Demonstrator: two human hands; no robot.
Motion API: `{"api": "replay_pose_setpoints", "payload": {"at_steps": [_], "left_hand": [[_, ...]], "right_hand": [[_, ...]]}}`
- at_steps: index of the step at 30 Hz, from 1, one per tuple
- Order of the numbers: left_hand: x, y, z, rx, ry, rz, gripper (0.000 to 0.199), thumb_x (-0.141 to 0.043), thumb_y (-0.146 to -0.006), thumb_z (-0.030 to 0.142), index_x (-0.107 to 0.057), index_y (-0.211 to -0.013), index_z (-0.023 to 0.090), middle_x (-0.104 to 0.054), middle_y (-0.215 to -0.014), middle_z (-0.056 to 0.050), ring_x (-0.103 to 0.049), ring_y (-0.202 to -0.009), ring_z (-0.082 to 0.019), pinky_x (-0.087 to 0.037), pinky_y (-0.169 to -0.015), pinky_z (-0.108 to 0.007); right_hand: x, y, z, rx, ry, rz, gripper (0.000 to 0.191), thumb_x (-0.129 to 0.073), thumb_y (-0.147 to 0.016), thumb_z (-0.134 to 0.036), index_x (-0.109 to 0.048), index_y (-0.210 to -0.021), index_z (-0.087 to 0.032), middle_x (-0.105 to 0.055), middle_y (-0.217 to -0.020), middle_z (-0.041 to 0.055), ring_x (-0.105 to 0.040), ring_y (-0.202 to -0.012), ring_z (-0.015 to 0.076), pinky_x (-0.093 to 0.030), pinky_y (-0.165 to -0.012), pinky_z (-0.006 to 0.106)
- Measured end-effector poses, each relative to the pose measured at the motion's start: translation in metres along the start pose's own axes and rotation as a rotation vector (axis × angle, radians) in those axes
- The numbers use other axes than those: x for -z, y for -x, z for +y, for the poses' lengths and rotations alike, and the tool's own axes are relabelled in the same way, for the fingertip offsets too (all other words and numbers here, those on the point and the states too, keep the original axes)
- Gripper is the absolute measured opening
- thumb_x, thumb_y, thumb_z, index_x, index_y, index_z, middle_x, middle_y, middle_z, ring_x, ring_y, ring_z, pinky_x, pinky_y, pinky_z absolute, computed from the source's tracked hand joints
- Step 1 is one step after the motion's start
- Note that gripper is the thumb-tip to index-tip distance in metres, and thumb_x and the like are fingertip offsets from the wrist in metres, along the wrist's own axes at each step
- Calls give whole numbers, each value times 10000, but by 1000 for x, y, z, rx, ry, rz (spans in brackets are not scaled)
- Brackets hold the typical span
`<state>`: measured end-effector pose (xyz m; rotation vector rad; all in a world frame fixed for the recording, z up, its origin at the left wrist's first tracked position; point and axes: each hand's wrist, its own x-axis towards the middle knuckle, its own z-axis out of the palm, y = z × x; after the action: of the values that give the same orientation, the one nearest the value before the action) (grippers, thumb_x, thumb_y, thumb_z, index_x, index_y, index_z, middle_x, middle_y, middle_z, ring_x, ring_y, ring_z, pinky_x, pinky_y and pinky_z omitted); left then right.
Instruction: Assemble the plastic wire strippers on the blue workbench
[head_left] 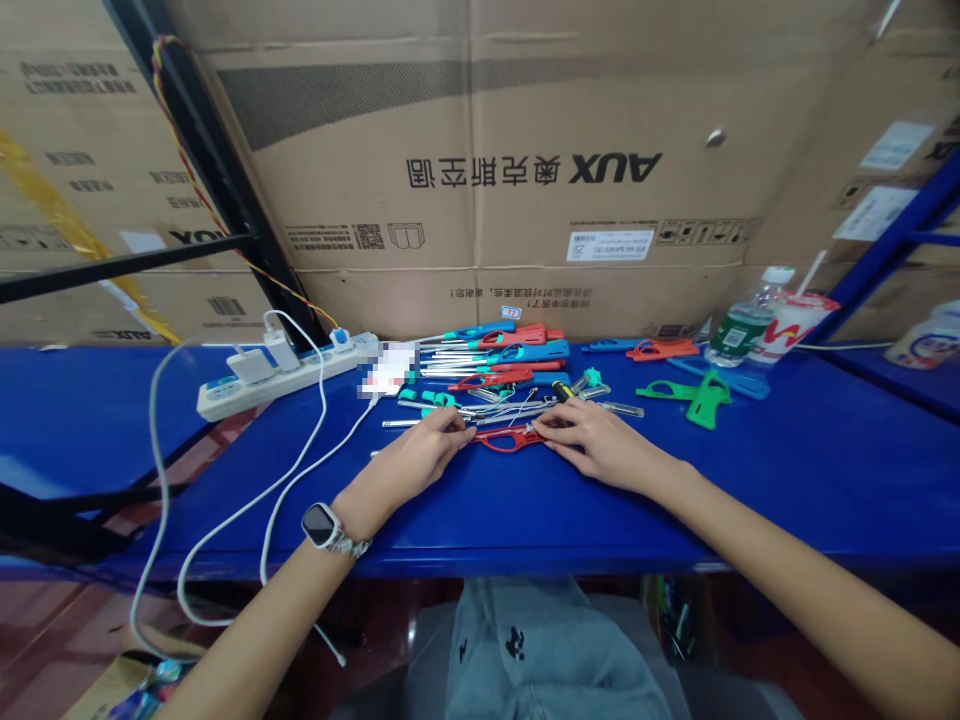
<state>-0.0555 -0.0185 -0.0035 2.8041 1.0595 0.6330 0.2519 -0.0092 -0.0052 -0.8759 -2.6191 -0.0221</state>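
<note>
A red lighter casing [510,439] lies level just above the blue table [525,510], between my two hands. Its left end is pinched by the fingers of my left hand [433,447], whose wrist wears a watch. At the right end my right hand [589,440] grips the casing with its fingertips; a black and yellow tool handle [562,391] shows just behind that hand. Several thin metal tubes and small clear parts lie right behind the hands. Farther back is a pile of red and blue lighters [532,350] with long metal rods pointing left.
A white power strip [285,382] with plugs and cables sits at the left, beside a phone [388,368]. Green casings [707,400] and orange casings [664,349] lie to the right. A bottle [739,325] and a cup [787,325] stand at the back right, before cardboard boxes [480,120].
</note>
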Motion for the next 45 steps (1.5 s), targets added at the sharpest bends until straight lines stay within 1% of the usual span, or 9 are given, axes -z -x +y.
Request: {"api": "replay_pose_setpoints", "payload": {"at_steps": [3,7,12,15,20,29,34,41,45], "left_hand": [[-4,-3,-2,-12,5,21,443,-301,-1095,285,-716,-1125,134,-563,-976,-100,-579,-823,-195,-539,-746,-340],[-9,-3,-12,-38,81,32,367,-366,-1073,231,-708,-1186,162,-571,-1003,-92,-595,-865,-190,-554,-800,-343],[-11,-3,-18,14,133,44,318,-483,-1014,154,-694,-1244,220,-652,-1077,-84,-652,-981,-213,-568,-905,-396],[-10,-3,-16,3,90,43,312,-485,-1019,166,-697,-1243,214,-678,-1125,-96,-661,-1016,-225,-571,-921,-415],[-8,-1,-13,-70,61,36,338,-416,-1044,179,-734,-1157,198,-670,-1056,-104,-652,-932,-208,-579,-858,-394],[-8,3,-13,-44,36,19,332,-412,-1048,193,-722,-1169,189,-638,-1153,-107,-652,-1012,-205,-572,-922,-378],[-11,2,-12,-61,-17,28,350,-399,-1031,162,-700,-1209,164,-651,-1119,-117,-647,-1014,-223,-584,-923,-404],[-8,2,-5,14,-18,80,333,-518,-978,186,-633,-1291,197,-654,-1217,-114,-634,-1138,-256,-562,-1000,-463],[3,2,2,27,-4,169,297,-517,-953,199,-652,-1218,190,-669,-1158,-106,-646,-1079,-251,-561,-964,-453]], "right_hand": [[0,0,-1,-6,-6,3,318,-505,-1028,-226,-720,-1262,-215,-709,-1185,131,-628,-1022,273,-556,-860,470],[0,1,-1,-9,-15,21,312,-503,-1028,-215,-725,-1247,-201,-714,-1185,128,-631,-1023,271,-559,-872,473],[0,2,-2,-24,-8,28,307,-510,-1026,-213,-729,-1240,-211,-717,-1196,122,-643,-1046,276,-556,-897,486],[-1,2,-2,-30,-5,32,307,-513,-1027,-223,-728,-1247,-230,-718,-1198,116,-649,-1057,274,-543,-934,513],[0,3,-2,-46,0,11,315,-523,-1025,-233,-714,-1275,-249,-712,-1217,105,-640,-1090,274,-529,-966,527],[2,3,-4,-53,13,10,311,-521,-1025,-232,-718,-1265,-224,-709,-1223,104,-634,-1101,275,-532,-959,506],[2,4,-6,-63,4,9,314,-521,-1020,-231,-722,-1261,-235,-714,-1218,106,-641,-1084,273,-541,-922,485],[1,3,-12,-122,38,23,300,-538,-1011,-252,-715,-1254,-245,-714,-1263,100,-634,-1158,291,-477,-973,536],[2,3,-14,-123,44,46,292,-538,-1008,-259,-709,-1244,-249,-710,-1270,98,-625,-1187,292,-451,-995,532]]}}
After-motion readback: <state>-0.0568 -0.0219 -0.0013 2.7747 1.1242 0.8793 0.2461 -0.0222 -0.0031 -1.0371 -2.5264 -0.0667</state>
